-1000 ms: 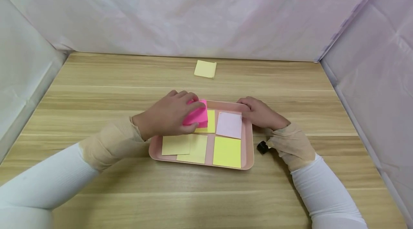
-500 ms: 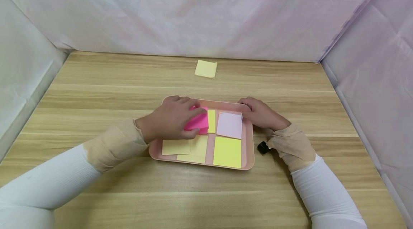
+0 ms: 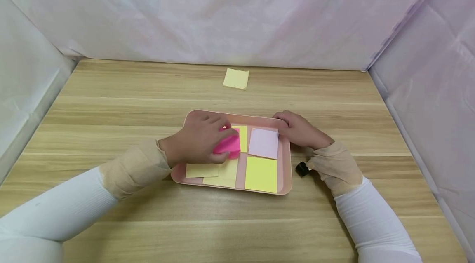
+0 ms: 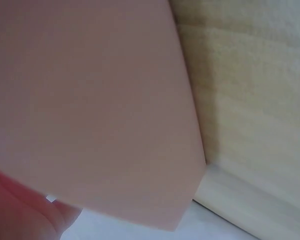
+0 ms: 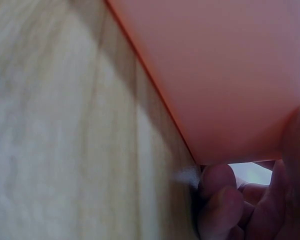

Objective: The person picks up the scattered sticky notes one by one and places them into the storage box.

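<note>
My left hand (image 3: 196, 141) pinches a bright pink sticky note pad (image 3: 231, 145) between thumb and fingers, low over the left half of a pink tray (image 3: 285, 174). The pad overlaps a yellow sticky note pad (image 3: 243, 138) and its near edge meets the pale yellow pads (image 3: 228, 176). At the tray's far right corner, my right hand (image 3: 301, 131) grips the rim, and the right wrist view shows its curled fingers (image 5: 220, 207) below the tray wall (image 5: 225, 85). In the left wrist view the tray's outer wall (image 4: 100, 115) hides most of the left hand.
A lilac pad (image 3: 263, 143) and a bright yellow pad (image 3: 261, 174) lie in the tray's right half. Farther back on the wooden table (image 3: 148, 94) is a pale yellow pad (image 3: 236, 78). A small black object (image 3: 302, 169) sits by the right wrist. White cloth (image 3: 237, 19) encloses the table.
My left hand has carried the pink pad a little toward me and down into the tray, covering more of the pale yellow pads. The right hand and tray stay put.
</note>
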A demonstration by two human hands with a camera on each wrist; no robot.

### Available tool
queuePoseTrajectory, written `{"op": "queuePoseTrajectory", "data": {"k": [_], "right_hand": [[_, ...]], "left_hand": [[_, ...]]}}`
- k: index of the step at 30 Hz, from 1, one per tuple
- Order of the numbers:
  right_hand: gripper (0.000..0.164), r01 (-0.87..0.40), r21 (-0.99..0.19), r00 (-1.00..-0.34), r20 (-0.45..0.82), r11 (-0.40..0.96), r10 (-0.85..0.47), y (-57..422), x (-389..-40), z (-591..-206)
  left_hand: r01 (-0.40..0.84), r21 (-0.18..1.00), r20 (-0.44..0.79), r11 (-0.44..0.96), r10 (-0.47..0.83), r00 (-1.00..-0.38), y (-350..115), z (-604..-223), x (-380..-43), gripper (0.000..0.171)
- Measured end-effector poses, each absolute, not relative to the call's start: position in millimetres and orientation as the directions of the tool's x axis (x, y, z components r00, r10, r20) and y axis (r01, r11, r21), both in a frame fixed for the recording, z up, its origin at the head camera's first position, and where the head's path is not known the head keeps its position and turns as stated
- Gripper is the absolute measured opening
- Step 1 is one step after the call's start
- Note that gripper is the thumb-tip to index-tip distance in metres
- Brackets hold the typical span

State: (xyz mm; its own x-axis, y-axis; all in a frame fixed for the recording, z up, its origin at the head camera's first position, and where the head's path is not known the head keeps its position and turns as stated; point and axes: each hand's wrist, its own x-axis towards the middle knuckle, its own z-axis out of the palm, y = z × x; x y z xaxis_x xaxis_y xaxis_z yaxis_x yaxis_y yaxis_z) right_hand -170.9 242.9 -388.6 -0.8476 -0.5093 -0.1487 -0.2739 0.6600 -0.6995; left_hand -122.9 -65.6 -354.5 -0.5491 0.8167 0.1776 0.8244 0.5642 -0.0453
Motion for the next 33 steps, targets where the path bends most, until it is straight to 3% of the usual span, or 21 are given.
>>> {"op": "queuePoseTrajectory", "data": {"k": [10, 33], "right_hand": [[0.022, -0.288, -0.695, -0.844, -0.14, 0.659, -0.517, 243.3, -171.2, -389.2], [0.02, -0.275, -0.69, -0.847, -0.155, 0.67, -0.508, 242.6, -170.9, -387.6]], "left_hand": [[0.805, 0.105, 0.04, 0.584, 0.806, -0.59, -62.7, -354.6, -117.4, 0.049], [0.83, 0.066, 0.029, 0.554, 0.83, -0.557, -64.0, -363.5, -115.1, 0.048]]}}
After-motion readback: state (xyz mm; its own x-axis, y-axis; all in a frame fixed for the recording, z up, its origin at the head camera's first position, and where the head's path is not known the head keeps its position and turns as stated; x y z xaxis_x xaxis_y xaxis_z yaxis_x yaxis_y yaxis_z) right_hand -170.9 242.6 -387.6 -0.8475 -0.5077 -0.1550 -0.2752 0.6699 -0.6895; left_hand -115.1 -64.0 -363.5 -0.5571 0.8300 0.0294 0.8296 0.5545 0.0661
